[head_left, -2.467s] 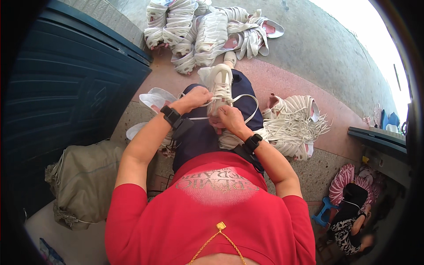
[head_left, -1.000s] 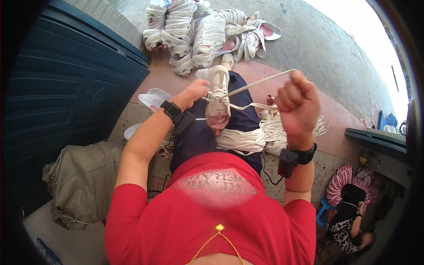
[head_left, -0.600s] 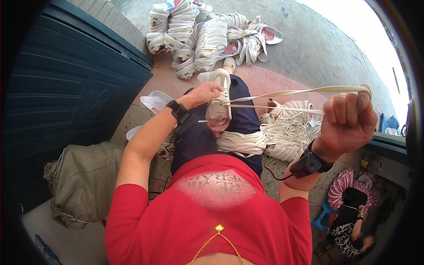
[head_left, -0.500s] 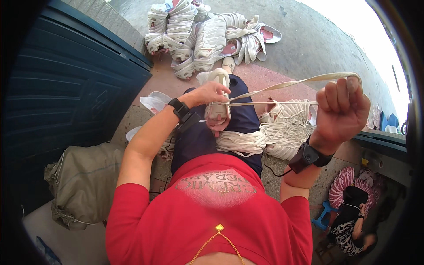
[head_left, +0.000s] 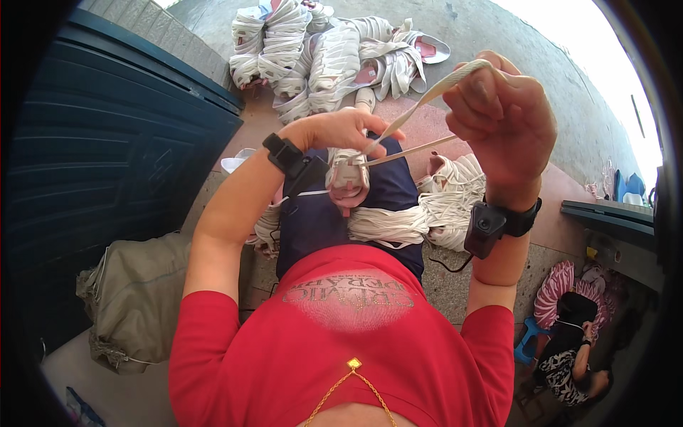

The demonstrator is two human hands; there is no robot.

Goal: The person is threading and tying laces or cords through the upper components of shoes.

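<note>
A white shoe upper with pink lining (head_left: 348,181) rests on my lap, toe end away from me. A flat cream shoelace (head_left: 409,112) runs from its eyelets up to the right. My right hand (head_left: 505,117) is closed around the lace, raised in front of me at the right. Over the shoe is my left hand (head_left: 341,132), fingers stretched out and apart, beside the lace; it covers the shoe's far part. A bundle of loose cream laces (head_left: 388,226) lies across my thighs.
Many laced white shoes (head_left: 338,64) are heaped on the floor ahead. More shoes with laces (head_left: 455,192) lie by my right leg. A dark blue door (head_left: 121,156) and a grey-green sack (head_left: 139,292) stand left. Another person (head_left: 569,370) sits at lower right by a blue stool (head_left: 530,340).
My right hand has moved left and away from me, and the taut lace has slackened. My left hand has come off the shoe's eyelets, its fingers now reaching out to the right.
</note>
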